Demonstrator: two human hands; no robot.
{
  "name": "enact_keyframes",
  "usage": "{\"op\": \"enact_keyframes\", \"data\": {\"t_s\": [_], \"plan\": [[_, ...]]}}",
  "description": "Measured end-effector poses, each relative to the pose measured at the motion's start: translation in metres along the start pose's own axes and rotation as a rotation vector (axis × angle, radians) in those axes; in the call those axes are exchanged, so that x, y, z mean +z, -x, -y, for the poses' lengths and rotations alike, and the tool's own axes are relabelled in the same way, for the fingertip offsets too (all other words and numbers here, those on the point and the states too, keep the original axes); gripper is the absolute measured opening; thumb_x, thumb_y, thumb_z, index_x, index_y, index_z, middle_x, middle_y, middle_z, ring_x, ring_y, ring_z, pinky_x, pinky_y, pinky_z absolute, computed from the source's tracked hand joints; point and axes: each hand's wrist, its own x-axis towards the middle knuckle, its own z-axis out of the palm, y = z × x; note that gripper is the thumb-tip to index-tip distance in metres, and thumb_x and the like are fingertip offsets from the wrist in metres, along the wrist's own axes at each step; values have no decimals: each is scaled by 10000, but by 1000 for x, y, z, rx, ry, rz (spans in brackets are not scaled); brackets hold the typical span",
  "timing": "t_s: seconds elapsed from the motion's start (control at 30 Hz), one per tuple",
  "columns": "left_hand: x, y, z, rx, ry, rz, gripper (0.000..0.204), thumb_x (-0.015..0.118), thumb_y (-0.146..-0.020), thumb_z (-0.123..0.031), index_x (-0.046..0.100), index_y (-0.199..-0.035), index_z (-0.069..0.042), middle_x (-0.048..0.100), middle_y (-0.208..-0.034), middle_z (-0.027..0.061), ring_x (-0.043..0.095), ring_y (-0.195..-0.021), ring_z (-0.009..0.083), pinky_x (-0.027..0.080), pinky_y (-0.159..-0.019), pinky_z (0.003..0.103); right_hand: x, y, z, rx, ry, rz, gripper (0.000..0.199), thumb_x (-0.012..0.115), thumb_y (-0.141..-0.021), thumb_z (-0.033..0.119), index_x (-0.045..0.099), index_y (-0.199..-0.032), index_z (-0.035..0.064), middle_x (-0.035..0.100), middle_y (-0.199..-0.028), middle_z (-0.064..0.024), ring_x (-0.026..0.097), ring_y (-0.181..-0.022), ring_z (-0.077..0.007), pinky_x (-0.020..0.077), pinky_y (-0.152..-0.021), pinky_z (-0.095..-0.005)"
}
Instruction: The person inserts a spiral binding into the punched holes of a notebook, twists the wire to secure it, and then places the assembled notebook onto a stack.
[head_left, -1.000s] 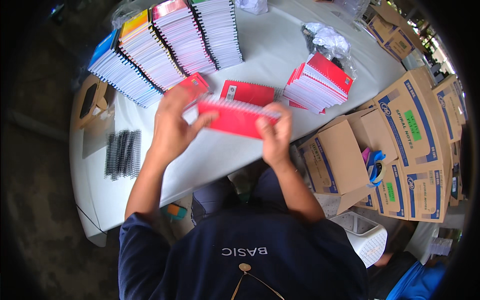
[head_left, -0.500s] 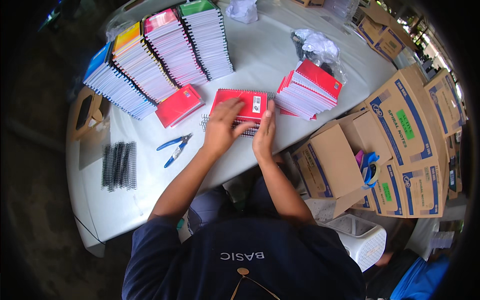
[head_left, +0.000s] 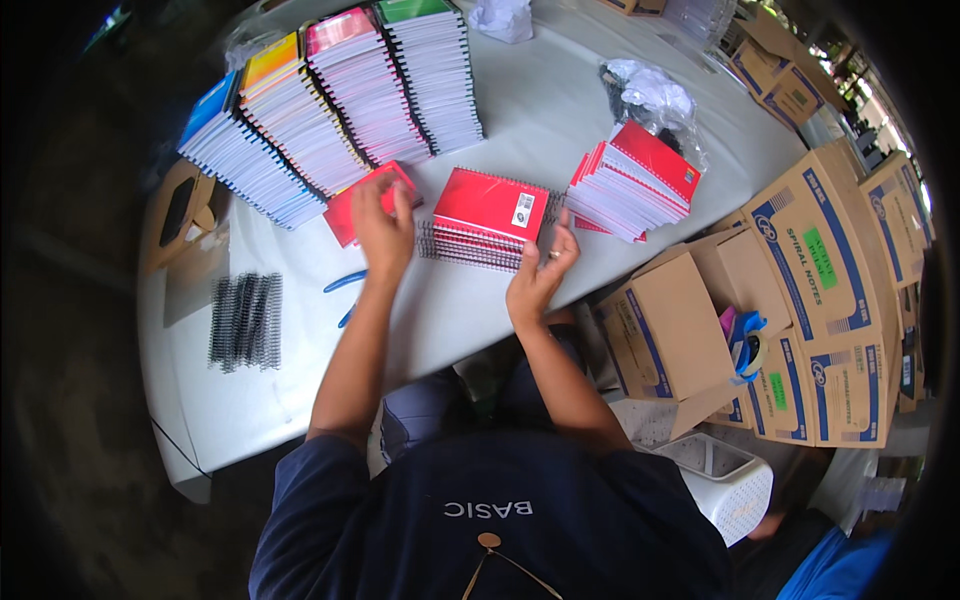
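White and oval, the worktop (head_left: pixel 560 110) fills the upper middle of the frame, with cardboard boxes (head_left: pixel 830 260) crowding its right side. At the centre lies a short stack of red spiral notebooks (head_left: pixel 487 212), flat, its wire edge facing the person. The right hand (head_left: pixel 540 275) sits just below the stack's lower right corner, fingers spread and loose, the fingertips at or just beside the stack's edge, closed on nothing. The left hand (head_left: pixel 382 228) hovers over a single red notebook (head_left: pixel 368 200) that lies left of the stack; its fingers are open, and whether they press the cover I cannot tell. Blue-handled pliers (head_left: pixel 345 292) lie below that hand, partly hidden by the forearm. Tall rows of spiral notebooks (head_left: pixel 340 110) with blue, yellow, pink and green covers slant across the upper left. Another red-topped pile (head_left: pixel 635 180) stands right of the centre stack, with crumpled plastic wrap (head_left: pixel 650 90) behind it. Black binding coils (head_left: pixel 245 320) rest at the left edge.
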Motion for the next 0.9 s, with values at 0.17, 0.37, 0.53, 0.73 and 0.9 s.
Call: {"op": "enact_keyframes", "data": {"t_s": [0.17,0.37,0.53,0.73,0.9], "plan": [[-58,17,79,259,-574,372,384,538,-817,-127,503,-1196,-72,577,-1101,153,553,-993,305,439,-839,399,5,4,45,-308,-58,87,538,487,-890,189,203,-1281,-48,203,-1391,-303,237,-1302,-379,153,-1069,-448],[-110,10,-24,-514,349,200,329,434,-944,-244,589,-968,44,611,-740,81,503,-660,110,424,-603,287,33,22,93,-423,148,705,532,634,-769,106,416,-1244,6,365,-1355,-173,306,-1284,-355,239,-1041,-460],[-137,46,-92,-500,490,256,318,447,-897,-178,536,-1104,46,526,-1128,148,467,-1069,214,320,-956,331,40,27,96,-276,15,600,457,618,-736,4,523,-1181,48,524,-1197,-119,495,-1126,-271,378,-947,-375],[-131,73,-28,-644,710,364,370,476,-699,38,481,-1066,-7,520,-1036,90,492,-997,173,368,-895,283,5,29,56,431,-351,1035,246,601,-816,25,588,-1060,-1,619,-1014,-73,551,-954,-105,443,-848,-276],[-105,111,-24,-673,737,404,262,524,-765,27,493,-1021,-22,521,-906,47,503,-858,135,413,-801,268,-3,55,17,498,-428,962,273,608,-833,62,578,-1092,-19,613,-1064,-79,542,-986,-112,434,-873,-273]]}}
